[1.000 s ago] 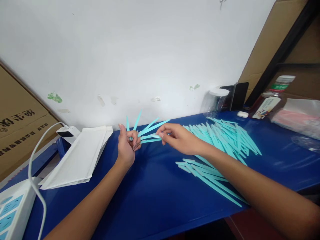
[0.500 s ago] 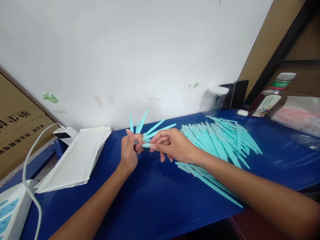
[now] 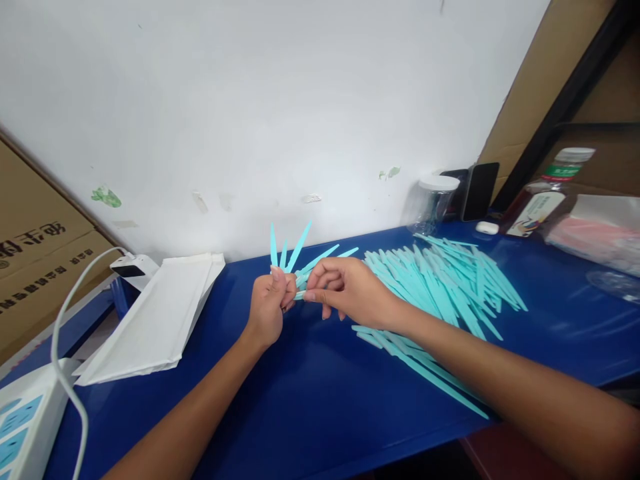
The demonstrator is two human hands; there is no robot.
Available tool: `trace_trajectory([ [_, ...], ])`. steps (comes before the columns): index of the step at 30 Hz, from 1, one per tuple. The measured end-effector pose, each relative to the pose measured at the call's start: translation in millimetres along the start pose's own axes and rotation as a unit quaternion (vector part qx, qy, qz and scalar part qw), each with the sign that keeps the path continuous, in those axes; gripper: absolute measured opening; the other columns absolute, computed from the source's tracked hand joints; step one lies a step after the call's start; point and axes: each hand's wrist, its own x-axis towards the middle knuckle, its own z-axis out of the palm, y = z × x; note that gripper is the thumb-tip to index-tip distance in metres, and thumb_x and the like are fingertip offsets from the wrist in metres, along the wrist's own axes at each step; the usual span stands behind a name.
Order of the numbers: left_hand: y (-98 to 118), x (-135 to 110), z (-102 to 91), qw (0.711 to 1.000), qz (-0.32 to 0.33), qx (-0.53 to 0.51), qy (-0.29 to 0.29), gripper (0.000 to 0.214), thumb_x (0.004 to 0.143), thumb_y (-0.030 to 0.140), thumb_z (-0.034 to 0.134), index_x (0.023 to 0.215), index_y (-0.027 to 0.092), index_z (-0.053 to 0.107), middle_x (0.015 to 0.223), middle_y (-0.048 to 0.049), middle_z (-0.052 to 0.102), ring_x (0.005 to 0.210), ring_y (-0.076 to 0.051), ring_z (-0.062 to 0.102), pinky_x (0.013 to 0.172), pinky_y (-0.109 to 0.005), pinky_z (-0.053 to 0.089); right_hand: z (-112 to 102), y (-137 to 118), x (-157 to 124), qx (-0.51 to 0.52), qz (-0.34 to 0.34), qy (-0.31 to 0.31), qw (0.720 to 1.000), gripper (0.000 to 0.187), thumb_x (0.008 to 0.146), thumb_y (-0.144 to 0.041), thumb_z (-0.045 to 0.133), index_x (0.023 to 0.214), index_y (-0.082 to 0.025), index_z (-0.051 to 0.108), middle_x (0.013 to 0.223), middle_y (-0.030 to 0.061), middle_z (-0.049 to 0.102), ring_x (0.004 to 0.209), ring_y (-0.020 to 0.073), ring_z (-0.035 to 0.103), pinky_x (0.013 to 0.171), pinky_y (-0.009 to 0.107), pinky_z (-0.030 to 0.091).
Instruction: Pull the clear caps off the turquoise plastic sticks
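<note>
My left hand is closed round several thin turquoise pointed sticks, which fan out upward and to the right from the fist. Close against it, my right hand pinches the end of one more turquoise stick between thumb and fingers; its other end disappears at the left fist. To the right, a loose pile of the same sticks lies on the blue table. A smaller group of sticks lies nearer the front edge, partly hidden under my right forearm.
White paper envelopes lie left, near a power strip and a white cable. Behind the pile stand a clear lidded jar, a dark phone and a bottle. A cardboard box borders the left.
My left hand and its fan of sticks have shifted slightly right, closer to my right hand. The stick in the right pinch now shows less of its length between the hands.
</note>
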Motion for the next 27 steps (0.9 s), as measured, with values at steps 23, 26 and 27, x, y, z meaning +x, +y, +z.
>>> trace_trajectory([
  [23, -23.2, 15.7, -21.2, 0.964, 0.045, 0.111, 0.238, 0.068, 0.101, 0.065, 0.047, 0.052, 0.021, 0.034, 0.049, 0.0021, 0.029, 0.047, -0.012, 0.031, 0.047, -0.028, 0.029, -69.0, 4.2, 16.3, -0.473, 0.04, 0.105, 0.874, 0.029, 0.095, -0.046, 0.066, 0.082, -0.02, 0.073, 0.085, 0.0064, 0.075, 0.075, 0.0208, 0.066, 0.063, 0.031, 0.039],
  [26, -25.9, 15.0, -21.7, 0.964, 0.043, 0.123, 0.23, 0.068, 0.102, 0.065, 0.045, 0.051, 0.021, 0.035, 0.048, 0.0018, 0.03, 0.046, -0.012, 0.032, 0.048, -0.029, 0.028, -71.0, 1.8, 12.6, -0.526, 0.107, -0.006, 0.844, 0.028, 0.086, -0.048, 0.077, 0.088, -0.02, 0.074, 0.096, 0.0101, 0.076, 0.081, 0.0249, 0.068, 0.062, 0.031, 0.039],
  [27, -25.9, 14.6, -21.7, 0.966, 0.043, 0.121, 0.227, 0.068, 0.103, 0.064, 0.044, 0.051, 0.021, 0.035, 0.048, 0.0016, 0.03, 0.046, -0.012, 0.032, 0.048, -0.029, 0.028, -70.8, 0.5, 10.9, -0.535, 0.125, -0.023, 0.835, 0.031, 0.084, -0.049, 0.079, 0.09, -0.019, 0.074, 0.098, 0.0119, 0.076, 0.083, 0.0267, 0.069, 0.061, 0.032, 0.04],
])
